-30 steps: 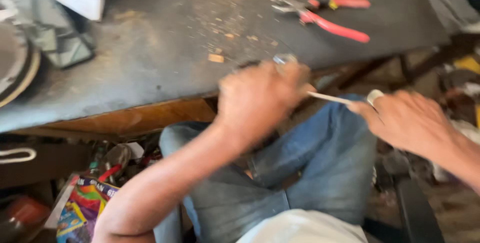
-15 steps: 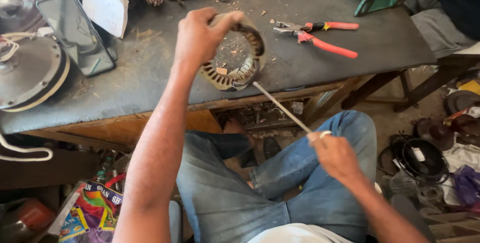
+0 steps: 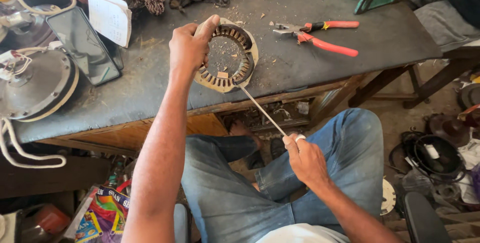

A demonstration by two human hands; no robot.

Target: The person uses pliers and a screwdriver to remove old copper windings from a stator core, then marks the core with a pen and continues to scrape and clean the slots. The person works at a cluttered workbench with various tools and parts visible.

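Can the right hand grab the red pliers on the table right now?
Probably not right away. The right hand is full, gripping a thin rod poked into the metal ring that the left hand steadies. The red pliers lie uncovered on the table, so nothing else blocks them.

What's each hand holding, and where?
Left hand grips the slotted metal ring at its left rim. Right hand holds the thin rod by its near end.

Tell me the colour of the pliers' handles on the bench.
Red, with a small yellow mark near the pivot; the pliers show best in the head view.
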